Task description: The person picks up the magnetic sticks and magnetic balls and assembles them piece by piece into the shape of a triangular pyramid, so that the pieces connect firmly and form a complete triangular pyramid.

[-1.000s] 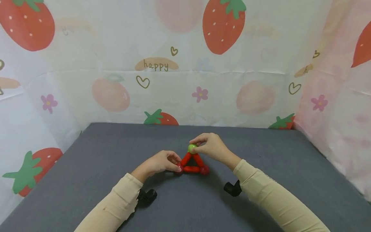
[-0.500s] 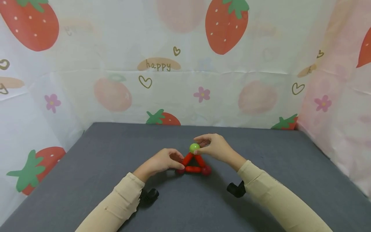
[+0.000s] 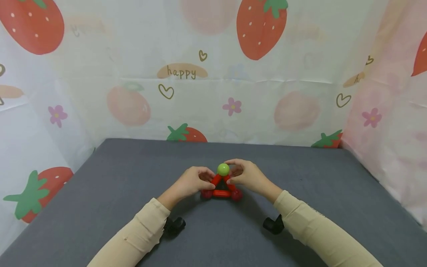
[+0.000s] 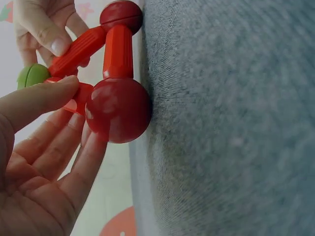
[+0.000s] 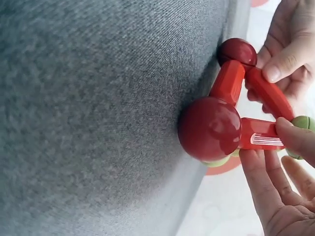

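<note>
A triangle of three red rods and three balls stands on the dark grey table, a green ball (image 3: 223, 169) at its top and dark red balls at both lower corners. My left hand (image 3: 191, 181) pinches the left slanting rod (image 4: 83, 96) between thumb and fingers, just above the left red ball (image 4: 118, 110). Opposite it, my right hand (image 3: 248, 177) pinches the right slanting rod (image 5: 258, 133), its thumb on the near side and fingers behind. The bottom rod (image 3: 221, 193) lies low between the right red ball (image 3: 236, 194) and the left one.
The grey tabletop (image 3: 220, 237) spreads around the triangle. A cloth (image 3: 197, 104) printed with strawberries hangs behind and at the sides. Black wrist-worn devices (image 3: 175, 225) show below both sleeves.
My right hand has slid down from the green ball to the right rod. My left hand has moved up from the left red ball to the left rod. The triangle stays standing.
</note>
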A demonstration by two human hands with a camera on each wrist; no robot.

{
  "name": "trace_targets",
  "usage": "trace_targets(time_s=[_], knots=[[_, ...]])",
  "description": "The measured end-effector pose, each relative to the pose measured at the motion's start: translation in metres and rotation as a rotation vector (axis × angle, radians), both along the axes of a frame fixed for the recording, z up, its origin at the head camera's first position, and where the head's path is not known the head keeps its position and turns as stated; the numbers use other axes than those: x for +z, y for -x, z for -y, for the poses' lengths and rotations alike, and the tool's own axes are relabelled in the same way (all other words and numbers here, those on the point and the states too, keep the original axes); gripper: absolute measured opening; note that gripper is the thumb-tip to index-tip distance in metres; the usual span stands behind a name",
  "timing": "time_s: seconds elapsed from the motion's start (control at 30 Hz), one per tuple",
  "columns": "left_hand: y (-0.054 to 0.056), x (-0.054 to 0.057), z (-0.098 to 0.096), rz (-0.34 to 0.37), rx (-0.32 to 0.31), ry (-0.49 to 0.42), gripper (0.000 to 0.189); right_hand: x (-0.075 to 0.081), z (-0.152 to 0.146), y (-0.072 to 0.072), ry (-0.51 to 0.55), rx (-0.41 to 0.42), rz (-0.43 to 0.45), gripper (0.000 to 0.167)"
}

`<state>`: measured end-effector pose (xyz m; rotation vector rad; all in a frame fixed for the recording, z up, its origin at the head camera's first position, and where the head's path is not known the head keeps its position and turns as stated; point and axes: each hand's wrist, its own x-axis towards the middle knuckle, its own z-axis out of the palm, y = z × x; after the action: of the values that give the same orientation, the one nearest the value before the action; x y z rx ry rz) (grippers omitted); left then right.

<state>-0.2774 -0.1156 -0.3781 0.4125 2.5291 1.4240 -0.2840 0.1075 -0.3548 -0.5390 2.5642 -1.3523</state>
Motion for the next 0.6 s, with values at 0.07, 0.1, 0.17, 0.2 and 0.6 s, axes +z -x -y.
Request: trace_targets(time_s=[0.07, 0.1, 0.17, 0.2, 0.6], knots=[[-0.0002, 0.0002, 0.0004, 0.002, 0.000, -0.003, 0.025, 0.0001, -0.0007, -0.0002, -0.001, -0.002, 0.004, 0.055], [-0.0003, 0.0006, 0.0005, 0.002, 0.000, -0.004, 0.025, 0.0003, -0.0010, 0.0000, -0.001, -0.003, 0.007, 0.054], [-0.0005, 0.0014, 0.0005, 0.001, 0.000, -0.006, 0.025, 0.0002, -0.0018, 0.0013, -0.002, 0.002, 0.010, 0.052], [-0.0002, 0.0015, 0.0002, 0.001, 0.001, -0.006, 0.025, 0.0004, -0.0020, 0.0020, -0.006, 0.002, 0.010, 0.051], [0.0001, -0.0018, 0.0001, 0.004, 0.001, -0.008, 0.025, -0.0023, -0.0042, 0.0036, -0.018, 0.021, 0.037, 0.054]])
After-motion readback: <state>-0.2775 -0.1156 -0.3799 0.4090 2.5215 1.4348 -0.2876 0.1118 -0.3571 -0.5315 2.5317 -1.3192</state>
